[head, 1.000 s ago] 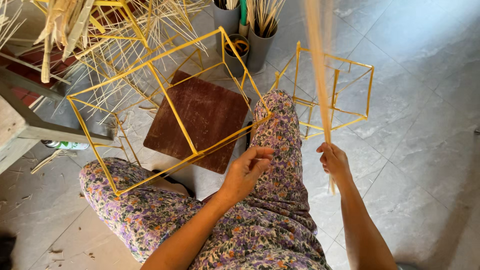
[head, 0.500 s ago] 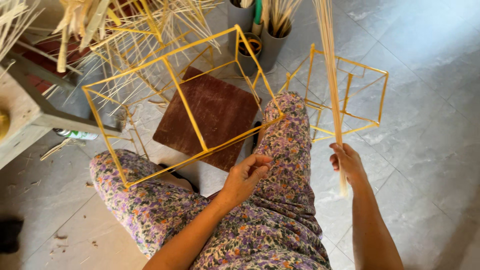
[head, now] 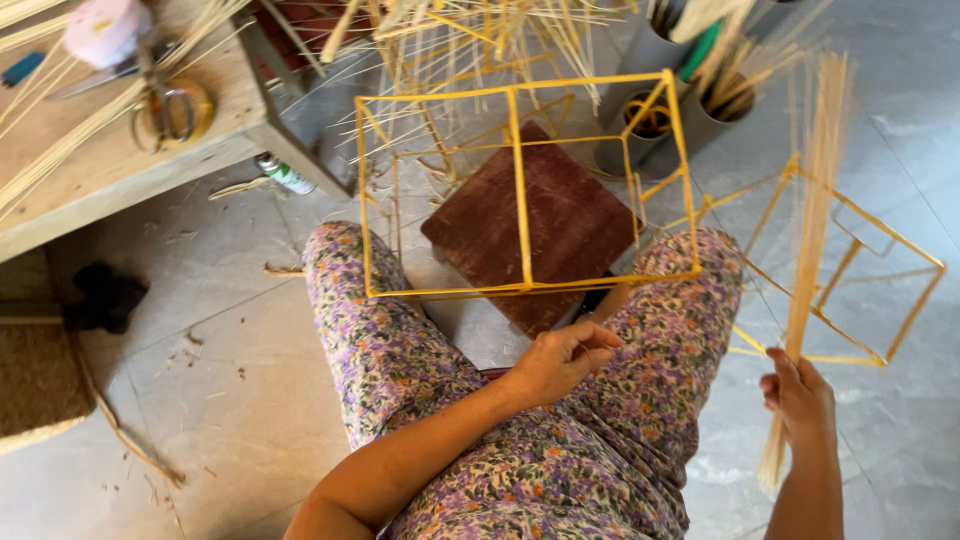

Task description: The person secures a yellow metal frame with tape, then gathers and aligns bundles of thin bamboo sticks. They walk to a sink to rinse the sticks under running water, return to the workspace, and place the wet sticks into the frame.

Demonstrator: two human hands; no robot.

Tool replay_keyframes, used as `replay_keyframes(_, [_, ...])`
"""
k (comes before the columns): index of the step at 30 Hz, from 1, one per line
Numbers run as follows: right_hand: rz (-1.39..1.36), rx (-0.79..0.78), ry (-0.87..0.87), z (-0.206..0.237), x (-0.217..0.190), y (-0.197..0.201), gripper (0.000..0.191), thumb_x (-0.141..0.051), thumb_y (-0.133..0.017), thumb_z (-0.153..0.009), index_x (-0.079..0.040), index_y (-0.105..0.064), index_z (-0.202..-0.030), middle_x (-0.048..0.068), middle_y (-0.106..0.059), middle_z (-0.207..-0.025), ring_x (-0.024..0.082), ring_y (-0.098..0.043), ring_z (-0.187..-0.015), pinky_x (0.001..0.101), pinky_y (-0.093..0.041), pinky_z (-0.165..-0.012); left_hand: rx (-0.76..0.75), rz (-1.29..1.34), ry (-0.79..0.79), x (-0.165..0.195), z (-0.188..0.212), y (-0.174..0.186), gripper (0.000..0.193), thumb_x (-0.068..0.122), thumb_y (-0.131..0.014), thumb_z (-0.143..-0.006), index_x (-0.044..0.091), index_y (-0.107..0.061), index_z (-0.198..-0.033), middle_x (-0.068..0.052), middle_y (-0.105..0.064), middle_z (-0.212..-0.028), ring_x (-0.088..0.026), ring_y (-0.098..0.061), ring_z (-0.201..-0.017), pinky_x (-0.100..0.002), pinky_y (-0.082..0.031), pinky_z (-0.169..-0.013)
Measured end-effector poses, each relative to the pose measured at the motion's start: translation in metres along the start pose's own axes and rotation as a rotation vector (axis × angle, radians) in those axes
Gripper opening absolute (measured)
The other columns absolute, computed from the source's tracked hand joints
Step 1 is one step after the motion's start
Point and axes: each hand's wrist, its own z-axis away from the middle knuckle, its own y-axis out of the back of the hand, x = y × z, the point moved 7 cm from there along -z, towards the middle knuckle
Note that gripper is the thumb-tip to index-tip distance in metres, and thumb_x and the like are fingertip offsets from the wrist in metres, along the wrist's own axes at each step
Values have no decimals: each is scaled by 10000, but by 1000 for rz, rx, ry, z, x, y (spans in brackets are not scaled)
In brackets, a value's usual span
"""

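Tiled floor point(head: 250, 380); right hand point(head: 800, 395) grips sticks point(head: 815, 200) (upright).

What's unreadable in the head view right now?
- Right hand: its grip on the stick bundle is turned away; the bundle's top is motion-blurred.
- Left hand: curled fingers hide whether it pinches anything.
- Cans: contents cut off by the top edge.
- Frame: far corners lost in loose sticks.
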Motion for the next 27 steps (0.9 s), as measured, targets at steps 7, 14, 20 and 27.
replay_keyframes(7, [64,8,-74,4,0,9,374,-366,-632,-1084,-52,-637,-1286,107,-649,-826,152,-556,-628,294,-472,-581,43,20,-23,0,7,12,218,155,-682,-993,56,-709,-1185,-19,-699,-881,-68,-623,-788,-259,-543,-722])
replay_keyframes(14, [144,33,-61,0,-20,3,428,-301,-684,-1037,-59,-585,-1376,149,-705,-946,213,-668,-751,306,-518,-662,59,44,-63,-3,11,21,230,148,-676,-986,50,-691,-1193,-8,-705,-923,-61,-635,-827,-253,-546,-743])
replay_keyframes(20, [116,30,67,-13,-32,1,473,-267,-732,-986,-16,-592,-1361,159,-710,-943,209,-672,-726,313,-522,-627,42,97,34,-19,17,22,227,153,-658,-1011,42,-689,-1207,-7,-684,-904,-72,-603,-796,-245,-527,-708])
replay_keyframes(27, [90,76,109,-15,-54,-2,553,-275,-752,-938,6,-565,-1376,140,-711,-937,175,-693,-774,316,-578,-643,18,136,17,-17,21,25,243,124,-620,-1008,11,-669,-1219,-20,-735,-1008,-72,-667,-886,-229,-558,-792])
